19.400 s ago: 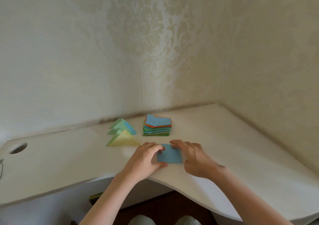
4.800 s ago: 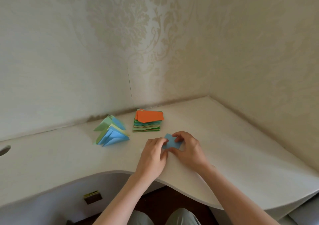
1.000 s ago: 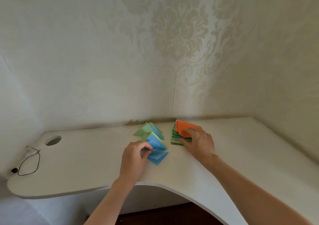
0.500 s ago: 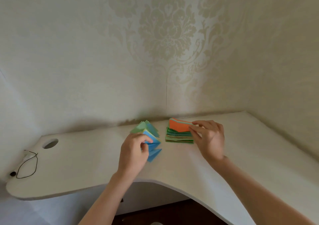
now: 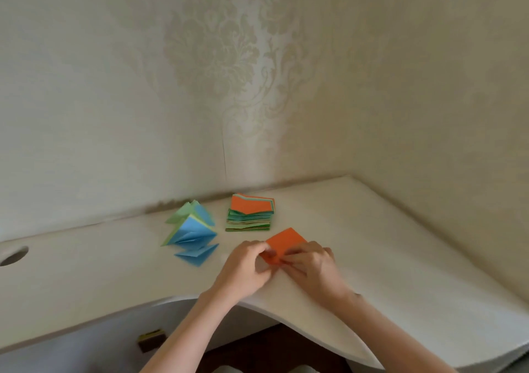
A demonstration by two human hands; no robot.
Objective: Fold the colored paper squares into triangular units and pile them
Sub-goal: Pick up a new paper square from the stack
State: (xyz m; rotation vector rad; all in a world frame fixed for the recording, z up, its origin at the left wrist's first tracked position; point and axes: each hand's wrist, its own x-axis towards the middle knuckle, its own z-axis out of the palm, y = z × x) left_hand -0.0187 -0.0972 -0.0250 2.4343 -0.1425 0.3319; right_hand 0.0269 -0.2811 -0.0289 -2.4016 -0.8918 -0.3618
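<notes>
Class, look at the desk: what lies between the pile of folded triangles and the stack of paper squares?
Nothing: in the head view only a bare strip of desk separates the folded triangles from the paper squares.

1. Both hands meet over an orange paper square (image 5: 285,242) lying on the white desk (image 5: 372,243).
2. The left hand (image 5: 246,269) pinches its left corner; the right hand (image 5: 310,266) grips its near edge with curled fingers (image 5: 297,255).
3. Behind it stands a stack of paper squares (image 5: 249,215), topped orange.
4. Left of that stack sits a pile of folded triangles (image 5: 191,233), blue and green.
5. A round hole (image 5: 13,255) is in the desk's far left.
</notes>
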